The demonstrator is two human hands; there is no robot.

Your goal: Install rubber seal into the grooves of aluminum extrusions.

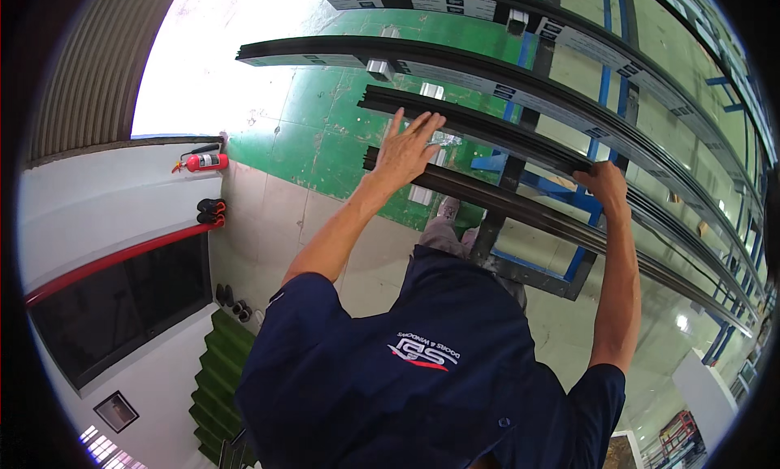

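Several long dark metal profiles lie side by side, slanting away to the right. My left hand (404, 151) is open, its fingers spread. Its fingertips lie over the left part of one grooved dark profile (512, 138), while the palm is above the end of the nearest dark profile (504, 198). Farther right, my right hand (605, 182) has its fingers curled over that same grooved profile, with the thumb pointing left. What its fingers do underneath is hidden.
Two farther profiles (317, 50) (455, 1) carry white printed film. A black and blue stand (532, 268) supports the profiles near my legs. Small silver metal blocks (379, 69) sit beneath them. A red fire extinguisher (203, 162) is by the left wall.
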